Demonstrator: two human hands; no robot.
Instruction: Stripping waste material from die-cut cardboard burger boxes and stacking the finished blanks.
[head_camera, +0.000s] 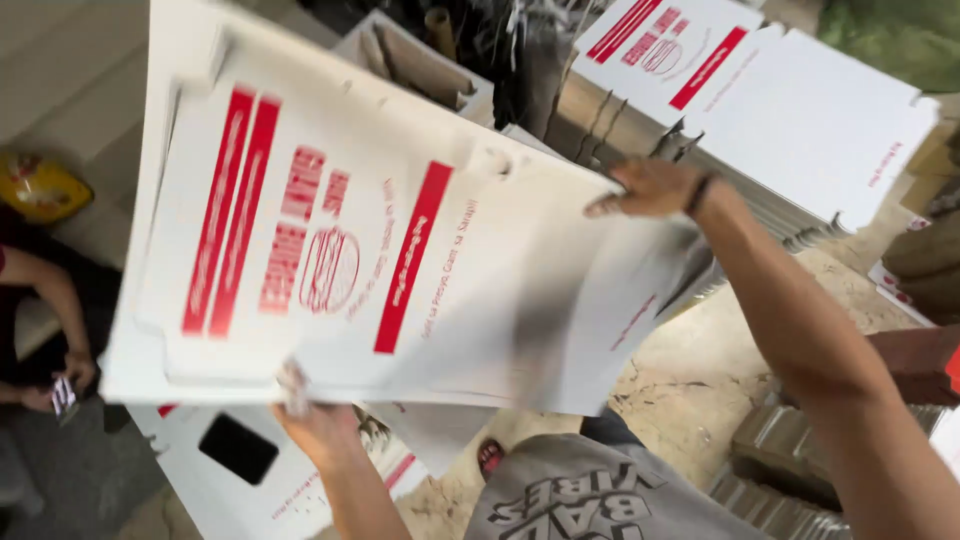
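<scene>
A large flat white cardboard box blank with red stripes and red printing fills the middle of the view, held up and tilted. My left hand grips its near bottom edge from below. At the blank's far right edge, my right hand holds on, with a dark band on the wrist. Motion blur smears the blank's right part.
A tall stack of the same white blanks lies at the upper right. Another blank with a black phone on it lies below. A person sits at the left holding a phone. Brown folded cartons are at the lower right.
</scene>
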